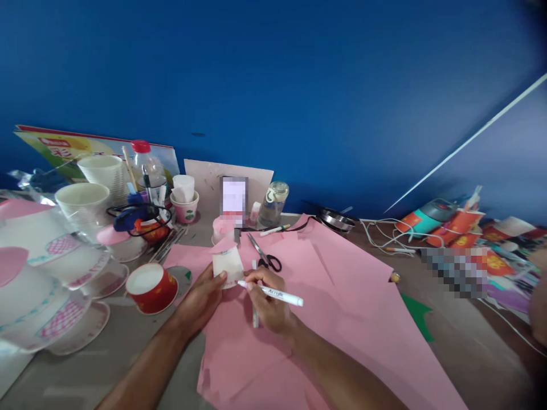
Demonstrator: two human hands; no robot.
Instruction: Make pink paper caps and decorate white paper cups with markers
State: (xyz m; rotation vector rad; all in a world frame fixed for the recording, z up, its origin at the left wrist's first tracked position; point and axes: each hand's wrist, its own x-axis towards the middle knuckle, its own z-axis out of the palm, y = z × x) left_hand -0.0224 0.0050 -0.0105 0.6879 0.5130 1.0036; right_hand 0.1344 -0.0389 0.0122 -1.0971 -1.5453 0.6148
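Cup (228, 263) in left hand (202, 294), marker (284, 296) in right hand (270, 303); scissors (263, 258)

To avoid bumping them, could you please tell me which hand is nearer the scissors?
Right. The right hand is just in front of the scissors; the left hand is farther, leftward.

"What sort of place did we find ourselves in?"

"A craft workspace, we judged: we saw pink paper (350, 307) spread at five o'clock, scissors (265, 255) at six, and decorated paper cups (25, 307) at eight."

"Did we see supplies too?"

"Yes, we spotted stacked white cups (106, 176) at nine and an acrylic marker (282, 295) at six."
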